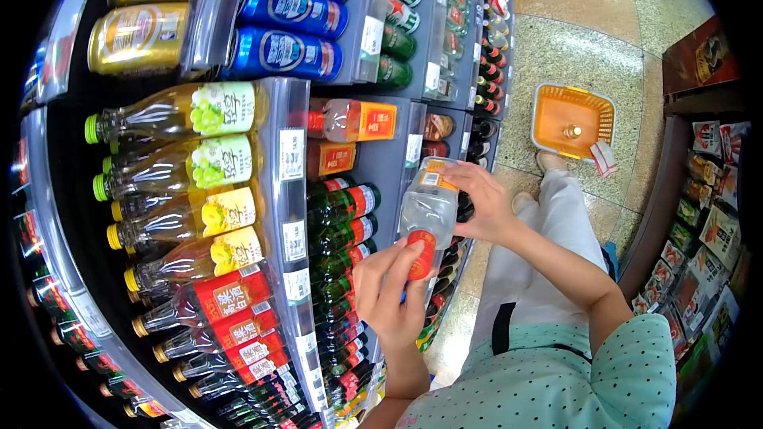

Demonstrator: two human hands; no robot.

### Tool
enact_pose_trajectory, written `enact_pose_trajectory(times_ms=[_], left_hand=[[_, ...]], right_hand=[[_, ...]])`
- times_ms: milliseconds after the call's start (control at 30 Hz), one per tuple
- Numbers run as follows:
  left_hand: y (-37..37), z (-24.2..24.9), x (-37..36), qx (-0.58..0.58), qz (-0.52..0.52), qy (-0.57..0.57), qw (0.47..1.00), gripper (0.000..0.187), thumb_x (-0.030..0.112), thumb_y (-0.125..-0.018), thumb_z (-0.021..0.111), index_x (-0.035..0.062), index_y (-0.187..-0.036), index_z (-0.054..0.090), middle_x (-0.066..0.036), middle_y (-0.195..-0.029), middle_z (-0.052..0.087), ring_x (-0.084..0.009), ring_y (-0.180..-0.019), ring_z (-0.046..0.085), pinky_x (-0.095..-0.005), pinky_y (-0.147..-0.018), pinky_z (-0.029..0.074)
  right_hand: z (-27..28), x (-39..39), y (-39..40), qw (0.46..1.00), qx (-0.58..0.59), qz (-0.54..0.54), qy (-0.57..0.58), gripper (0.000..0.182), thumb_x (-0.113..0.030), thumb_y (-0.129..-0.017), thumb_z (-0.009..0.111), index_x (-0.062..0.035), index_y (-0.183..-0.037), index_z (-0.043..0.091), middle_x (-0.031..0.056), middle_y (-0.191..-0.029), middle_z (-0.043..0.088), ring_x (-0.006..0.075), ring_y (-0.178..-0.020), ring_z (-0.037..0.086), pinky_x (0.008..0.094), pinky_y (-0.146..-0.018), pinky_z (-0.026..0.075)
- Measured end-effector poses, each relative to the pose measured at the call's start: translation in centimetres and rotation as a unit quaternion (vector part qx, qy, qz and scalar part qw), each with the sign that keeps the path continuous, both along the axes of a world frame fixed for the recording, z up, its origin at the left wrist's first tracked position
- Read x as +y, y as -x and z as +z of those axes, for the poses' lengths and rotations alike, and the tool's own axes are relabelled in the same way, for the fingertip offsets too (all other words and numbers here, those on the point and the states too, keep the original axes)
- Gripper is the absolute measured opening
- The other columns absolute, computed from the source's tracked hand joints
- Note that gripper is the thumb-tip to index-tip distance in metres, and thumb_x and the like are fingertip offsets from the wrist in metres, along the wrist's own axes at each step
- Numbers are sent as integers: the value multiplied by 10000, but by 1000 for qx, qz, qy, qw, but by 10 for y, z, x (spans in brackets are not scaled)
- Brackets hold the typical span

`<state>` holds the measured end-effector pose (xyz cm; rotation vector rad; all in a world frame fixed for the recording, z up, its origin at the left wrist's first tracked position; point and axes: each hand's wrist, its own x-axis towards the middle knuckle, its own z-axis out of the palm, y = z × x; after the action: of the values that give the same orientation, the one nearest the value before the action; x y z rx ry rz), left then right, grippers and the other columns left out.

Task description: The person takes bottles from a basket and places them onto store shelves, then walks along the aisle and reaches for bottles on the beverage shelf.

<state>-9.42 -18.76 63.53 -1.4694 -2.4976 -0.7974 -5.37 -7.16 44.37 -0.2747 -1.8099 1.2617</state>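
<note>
The person stands close against the drinks shelf (296, 191), holding a clear bottle (427, 210) in both hands just in front of the shelf's price-tag edge. The left hand (389, 294) grips the lower end, its fingers (413, 258) curled over the bottle's red label (422, 254). The right hand (481, 200) steadies the upper end, fingers wrapped round the side near an orange label with a barcode. The bottle is tilted, its cap end apparently pointing away toward the floor, though the cap itself is hard to make out.

On the shelf to the left lie rows of pale yellow drink bottles with green and yellow caps (179, 111), and below them bottles with red labels (214, 302). Above sit gold cans (139, 36) and blue cans (286, 52). Dark green bottles with red labels (342, 206) fill the next bay, just behind the held bottle.

On the floor beyond, well apart from the hands, stands an orange shopping basket (572, 121) with one small item inside. Packets of snacks (707, 222) line the rack on the right.
</note>
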Motion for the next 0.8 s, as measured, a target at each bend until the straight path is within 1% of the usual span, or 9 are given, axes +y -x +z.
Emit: enact_pose_trajectory(times_ms=[100,133,233,267,400,500,533,600,800], left_hand=[[-1,-6,-10,-2,78,-46,996,426,10,-665,804,-9,-1082,720,-153,-1045,703,-285,-920,650,-379,-826,489],[0,-6,-16,1,72,-31,997,528,-26,-691,790,-49,-1201,654,-188,-1142,676,-300,-986,639,-382,-868,495],[-11,-17,-19,-66,156,-153,974,610,-21,-732,773,-72,-1304,566,-225,-1233,627,-311,-1060,619,-377,-883,502],[-12,-18,-28,-50,146,-119,981,686,-21,-759,751,-82,-1383,470,-246,-1309,566,-314,-1119,589,-361,-875,510],[-20,-20,-36,-71,172,-149,971,664,-33,-793,707,-73,-1398,436,-241,-1337,532,-292,-1133,567,-336,-829,513],[-23,-24,-45,-79,198,-145,966,632,57,-844,701,-20,-1418,448,-216,-1356,543,-235,-1096,587,-328,-869,489],[-23,-25,-47,-79,199,-142,966,610,46,-850,689,-21,-1409,454,-216,-1336,557,-227,-1082,592,-319,-853,488],[-22,-28,-52,-84,202,-136,966,597,40,-856,682,-21,-1405,456,-214,-1323,567,-223,-1074,596,-311,-845,490],[-20,-32,-63,-101,215,-126,963,568,41,-871,672,-27,-1394,462,-207,-1282,597,-213,-1051,603,-296,-819,497]], right_hand=[[0,-16,24,1000,22,-13,12,739,-233,-567,909,-25,-1189,568,155,-1202,639,340,-1115,629,450,-976,504],[0,-22,32,999,30,-14,26,740,-230,-569,909,-22,-1190,566,160,-1194,638,342,-1109,630,447,-965,508],[3,-32,59,997,63,-26,39,741,-210,-564,906,-13,-1187,556,172,-1159,636,352,-1073,631,435,-916,519],[0,-36,68,996,66,-28,43,743,-204,-561,905,-12,-1187,554,172,-1154,635,353,-1067,630,432,-912,519],[-1,-39,96,997,57,-31,39,752,-186,-560,886,-16,-1201,532,170,-1169,623,364,-1061,614,426,-902,515],[-4,-41,114,997,44,-40,40,746,-183,-567,873,-23,-1206,524,158,-1158,616,367,-1046,604,421,-898,511],[-6,-42,119,997,37,-43,43,743,-182,-566,872,-25,-1205,526,156,-1153,616,367,-1040,605,420,-897,510],[-8,-45,130,997,37,-52,53,731,-170,-560,861,-27,-1198,535,152,-1125,611,364,-1024,602,420,-888,510],[-17,-50,149,998,17,-52,25,734,-170,-526,867,-19,-1166,541,143,-1086,594,355,-1027,587,421,-871,510]])
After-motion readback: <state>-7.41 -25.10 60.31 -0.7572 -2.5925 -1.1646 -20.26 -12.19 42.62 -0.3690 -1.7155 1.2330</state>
